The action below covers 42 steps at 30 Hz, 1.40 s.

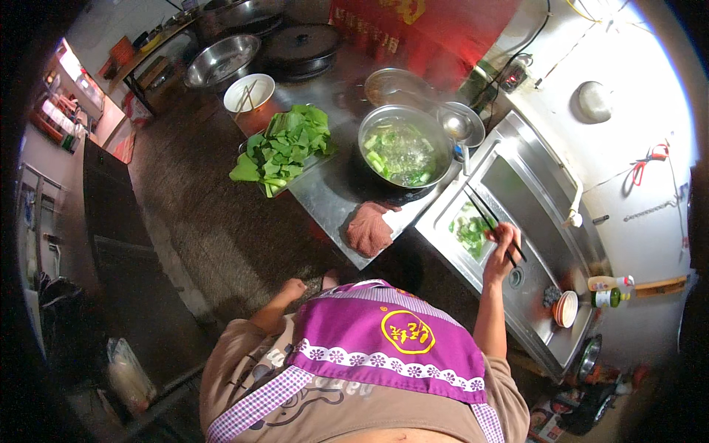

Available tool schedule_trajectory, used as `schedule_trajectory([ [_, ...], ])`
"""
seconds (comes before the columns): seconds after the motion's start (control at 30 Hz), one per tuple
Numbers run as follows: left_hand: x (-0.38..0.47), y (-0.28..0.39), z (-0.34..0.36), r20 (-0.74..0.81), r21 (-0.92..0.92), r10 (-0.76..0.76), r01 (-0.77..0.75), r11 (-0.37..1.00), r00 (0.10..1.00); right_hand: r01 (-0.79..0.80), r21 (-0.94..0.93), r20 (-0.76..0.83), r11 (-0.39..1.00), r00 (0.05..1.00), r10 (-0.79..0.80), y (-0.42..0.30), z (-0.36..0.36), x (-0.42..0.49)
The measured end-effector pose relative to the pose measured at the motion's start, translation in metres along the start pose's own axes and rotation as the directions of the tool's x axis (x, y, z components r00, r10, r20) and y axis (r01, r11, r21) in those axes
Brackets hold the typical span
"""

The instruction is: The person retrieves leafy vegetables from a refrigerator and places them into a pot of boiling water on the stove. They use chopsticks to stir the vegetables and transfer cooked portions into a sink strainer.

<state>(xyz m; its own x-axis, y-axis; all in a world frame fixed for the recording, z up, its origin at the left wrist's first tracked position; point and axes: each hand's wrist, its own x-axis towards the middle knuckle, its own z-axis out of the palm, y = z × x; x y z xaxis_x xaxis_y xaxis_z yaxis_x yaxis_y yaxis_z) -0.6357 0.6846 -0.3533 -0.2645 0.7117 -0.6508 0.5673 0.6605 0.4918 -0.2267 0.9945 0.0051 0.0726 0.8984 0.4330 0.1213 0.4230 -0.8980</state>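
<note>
My right hand point(503, 249) grips a pair of dark chopsticks point(481, 204) above the stainless steel sink point(545, 266). Below and to the left of that hand, pale and green cut vegetables point(469, 230) lie at the sink's left end. My left hand point(292, 289) hangs low beside my apron point(382, 332), fingers curled, with nothing visible in it. Ahead of me, a metal pot point(407, 147) holds bubbling liquid with green vegetable pieces in it. Left of the pot, leafy greens point(291, 144) are heaped in a container at the counter's edge.
A reddish-brown cloth point(370, 228) lies on the metal counter's point(327, 202) near corner. Beside the pot a ladle point(458, 126) rests over a metal bowl. A white bowl point(249, 93) with chopsticks, a steel basin point(222, 60) and a lidded black pan point(302, 47) stand farther back. A faucet point(575, 216) overhangs the sink.
</note>
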Motion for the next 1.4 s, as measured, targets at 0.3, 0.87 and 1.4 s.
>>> schedule_trajectory([
  [0.3,-0.026,-0.066,0.018,-0.011,-0.183,0.066,-0.067,0.981,0.998,-0.665,0.082,0.285,0.742,0.730,0.622,0.038,0.149,0.085],
  [0.87,-0.042,-0.119,0.066,-0.074,0.054,0.135,-0.132,0.990,0.988,-0.465,0.418,0.290,0.780,0.883,0.370,0.108,0.213,0.043],
  [1.4,-0.021,-0.070,0.027,-0.008,-0.299,0.007,-0.009,0.954,1.000,-0.210,0.541,-0.178,0.814,0.918,0.355,0.037,0.032,0.020],
])
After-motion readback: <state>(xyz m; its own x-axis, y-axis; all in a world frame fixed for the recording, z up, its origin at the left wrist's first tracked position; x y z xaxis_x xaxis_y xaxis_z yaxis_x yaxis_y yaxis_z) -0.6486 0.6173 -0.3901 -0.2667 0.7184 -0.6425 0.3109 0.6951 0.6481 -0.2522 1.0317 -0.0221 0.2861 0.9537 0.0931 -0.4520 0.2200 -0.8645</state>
